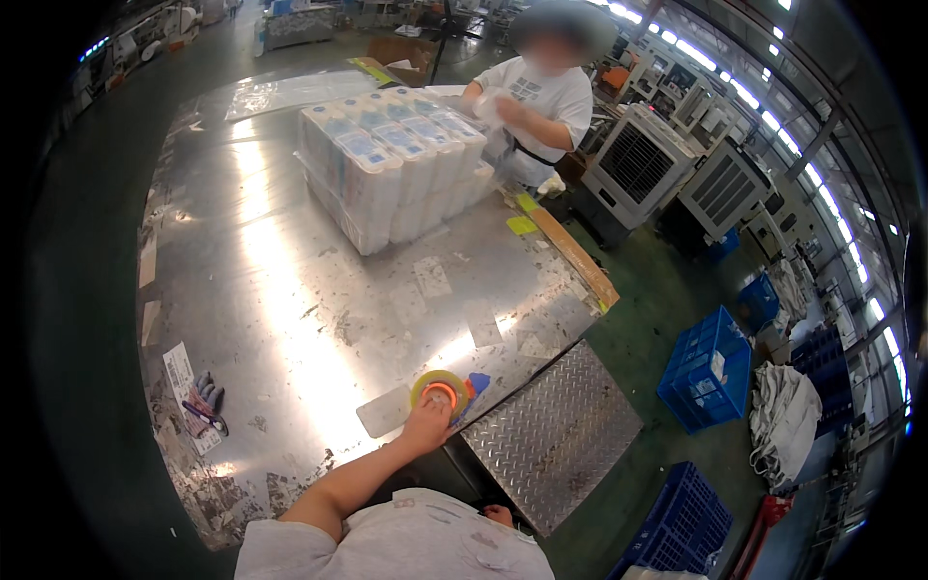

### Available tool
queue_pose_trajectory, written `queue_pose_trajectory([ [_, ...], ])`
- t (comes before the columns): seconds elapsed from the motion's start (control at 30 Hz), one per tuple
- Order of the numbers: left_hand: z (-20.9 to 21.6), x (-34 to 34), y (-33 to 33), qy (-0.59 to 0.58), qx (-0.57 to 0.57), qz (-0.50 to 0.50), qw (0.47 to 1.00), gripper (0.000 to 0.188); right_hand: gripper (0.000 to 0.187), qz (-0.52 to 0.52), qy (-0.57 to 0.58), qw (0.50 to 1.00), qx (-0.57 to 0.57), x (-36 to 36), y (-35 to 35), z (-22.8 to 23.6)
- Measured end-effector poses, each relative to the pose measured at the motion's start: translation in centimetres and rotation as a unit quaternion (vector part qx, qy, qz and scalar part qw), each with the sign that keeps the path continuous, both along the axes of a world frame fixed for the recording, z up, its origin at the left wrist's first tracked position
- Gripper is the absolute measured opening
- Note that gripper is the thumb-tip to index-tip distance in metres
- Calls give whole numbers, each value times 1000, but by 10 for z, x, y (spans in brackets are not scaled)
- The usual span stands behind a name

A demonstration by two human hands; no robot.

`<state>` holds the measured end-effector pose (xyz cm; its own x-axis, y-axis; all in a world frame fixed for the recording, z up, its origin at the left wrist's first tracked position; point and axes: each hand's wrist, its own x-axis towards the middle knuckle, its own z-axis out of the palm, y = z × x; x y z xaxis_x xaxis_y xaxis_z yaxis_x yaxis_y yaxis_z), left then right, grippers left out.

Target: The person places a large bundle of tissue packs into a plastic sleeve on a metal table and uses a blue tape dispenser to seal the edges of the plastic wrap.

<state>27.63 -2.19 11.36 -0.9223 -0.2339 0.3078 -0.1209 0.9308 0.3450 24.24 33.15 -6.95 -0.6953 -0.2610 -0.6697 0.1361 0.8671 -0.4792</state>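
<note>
The yellow tape roll (434,377) lies just ahead of the nearer, left hand (429,423), fingers at its orange core (446,388) (how closed, I cannot tell).

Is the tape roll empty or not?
Not empty: yellow tape surrounds the orange core by the left hand; how much remains, I cannot tell.

A metal table (387,290) is bearing wrapped packs (396,164) and, by its near edge, a tape roll (420,387). A paper strip (178,371) is lying near the left edge.
</note>
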Motion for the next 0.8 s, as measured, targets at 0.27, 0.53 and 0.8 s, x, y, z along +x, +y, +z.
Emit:
queue_pose_trajectory([
  [0.27, 2, 1, 1, 2, 0, 1, 1000, 46, 25, -7, -7, 1000, -8, 1, 4, -4],
  [0.53, 1, 2, -1, -2, -3, 1, 1000, 45, 24, -10, 0, 1000, -11, 2, 3, -4],
  [0.8, 3, 1, 0, 10, -15, 2, 1000, 45, 23, -21, -11, 1000, -18, 3, -2, 6],
])
